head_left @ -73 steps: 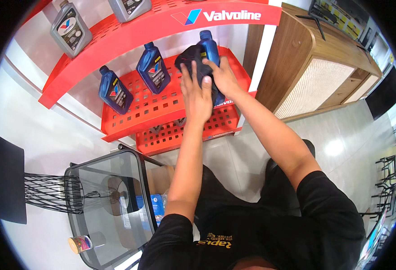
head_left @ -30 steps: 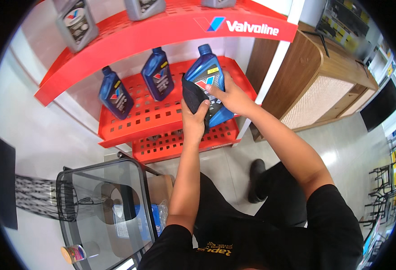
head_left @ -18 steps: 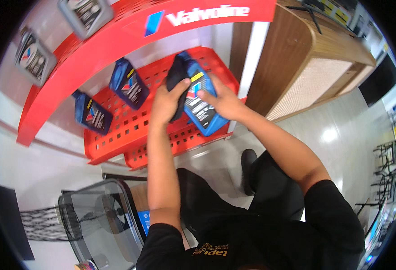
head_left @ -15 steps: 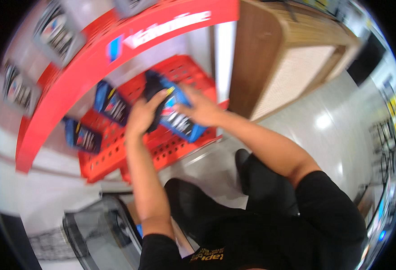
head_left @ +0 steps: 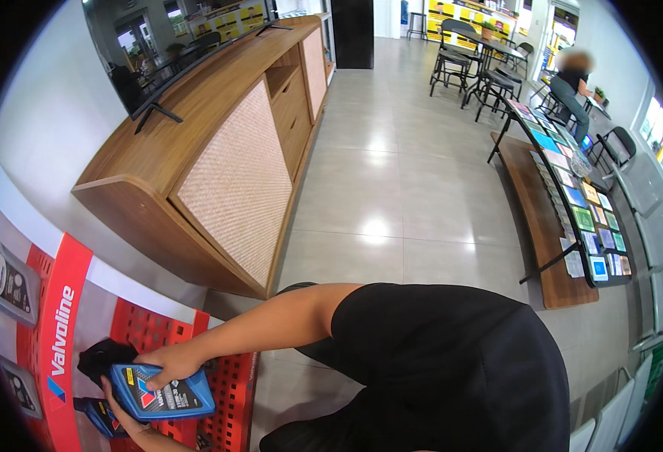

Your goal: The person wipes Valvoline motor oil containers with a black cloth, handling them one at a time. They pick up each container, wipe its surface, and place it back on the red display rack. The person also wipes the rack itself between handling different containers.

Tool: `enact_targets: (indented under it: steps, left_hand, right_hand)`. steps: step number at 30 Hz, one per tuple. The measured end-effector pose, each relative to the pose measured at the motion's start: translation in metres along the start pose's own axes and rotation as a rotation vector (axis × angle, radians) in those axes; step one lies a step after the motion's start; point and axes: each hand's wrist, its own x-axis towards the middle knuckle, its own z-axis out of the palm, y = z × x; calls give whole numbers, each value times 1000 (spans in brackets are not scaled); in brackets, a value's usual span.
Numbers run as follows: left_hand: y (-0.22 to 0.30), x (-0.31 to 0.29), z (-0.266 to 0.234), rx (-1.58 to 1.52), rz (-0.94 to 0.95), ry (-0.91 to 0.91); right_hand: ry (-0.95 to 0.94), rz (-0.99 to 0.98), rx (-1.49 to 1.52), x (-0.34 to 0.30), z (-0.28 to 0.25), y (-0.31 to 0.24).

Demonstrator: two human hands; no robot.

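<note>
— Since half a second ago, what moved in the head view is nearly everything: it has swung right, so the red shelf (head_left: 237,377) now sits lower left and the wooden cabinet (head_left: 146,143) upper left.

— And your grip?

— Closed on the blue bottle (head_left: 177,401). My right hand (head_left: 171,363) clasps it from above, thumb across the front; my left hand (head_left: 124,414) supports the lower edge. A black cloth (head_left: 104,360) bunches at the cap end; I can't tell which fingers pinch it.

— Where is the bottle?

— Tipped on its side above the red shelf, in front of a darker blue bottle (head_left: 105,416).

— Any labels?

— Mine has a dark label with white print, a red-and-blue V-shaped mark and a small yellow sticker. The shelf's front board (head_left: 64,324) carries big white lettering beside a blue mark. Grey bottles (head_left: 11,282) behind it wear dark labels; their small print is too tiny to read. Colourful printed cards (head_left: 584,218) cover the long table at right.
</note>
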Motion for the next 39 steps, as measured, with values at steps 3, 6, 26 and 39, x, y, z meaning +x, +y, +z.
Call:
enact_targets:
  steps: [3, 6, 26, 39]
  left_hand:
    - [-9, 8, -3, -86, 43, 15]
    - [-27, 8, 23, -152, 142, 156]
    - [-31, 12, 16, 7, 366, 419]
    - [-66, -50, 55, 421, 570, 365]
  right_hand:
    - [-52, 89, 312, 5, 15, -10]
    - [-35, 227, 571, 5, 15, -10]
    - [-57, 133, 946, 32, 14, 1]
    - [284, 85, 501, 47, 33, -9]
